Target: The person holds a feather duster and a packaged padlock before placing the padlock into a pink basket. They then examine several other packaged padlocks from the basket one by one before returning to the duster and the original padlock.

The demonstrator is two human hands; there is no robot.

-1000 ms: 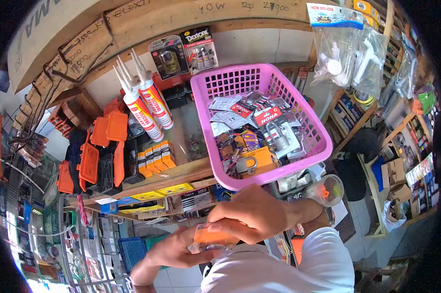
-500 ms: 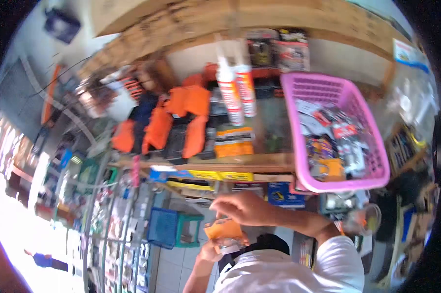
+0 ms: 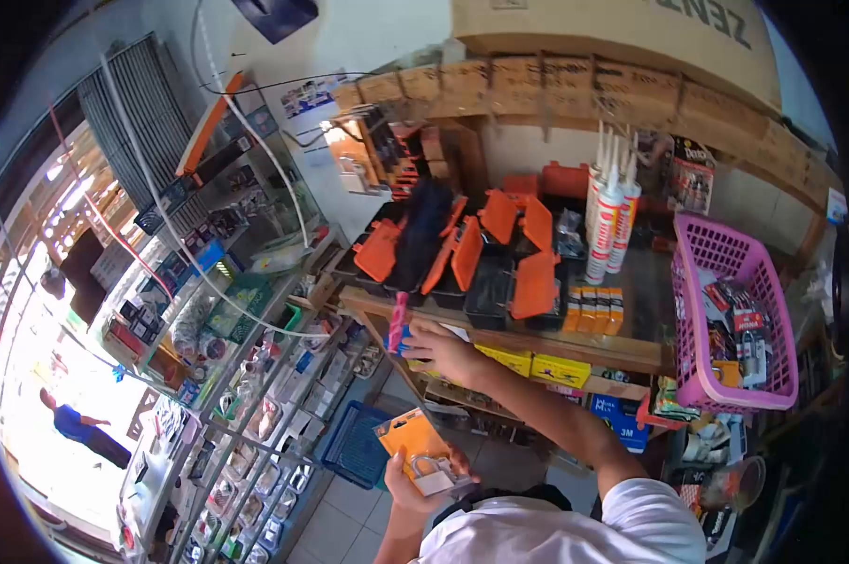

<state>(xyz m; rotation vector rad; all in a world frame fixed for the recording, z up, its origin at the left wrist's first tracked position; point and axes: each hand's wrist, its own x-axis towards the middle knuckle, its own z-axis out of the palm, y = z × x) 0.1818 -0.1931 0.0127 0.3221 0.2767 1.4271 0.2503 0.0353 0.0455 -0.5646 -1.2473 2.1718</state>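
My left hand (image 3: 408, 486) grips a padlock pack (image 3: 413, 440), an orange card with a clear blister over a silver shackle, low in front of my body. My right hand (image 3: 440, 352) is stretched out to the shelf's left front corner, fingers extended and apart. Its fingertips lie close to a pink strip (image 3: 398, 321) hanging at that corner, and overlap a small blue item there. Above the hand, black boxes with orange lids (image 3: 464, 254) stand raised on the shelf.
White sealant tubes (image 3: 607, 224) stand upright behind small orange boxes (image 3: 594, 310). A pink basket (image 3: 685, 324) of packaged goods sits at the right. Glass display shelving (image 3: 246, 423) runs along the left, near a blue crate (image 3: 357, 446) on the floor. A person (image 3: 88, 430) stands outside.
My right hand has left the padlock pack and reached out to the shelf corner. My left hand keeps the pack. The view has swung left, so the shelf appears further right.
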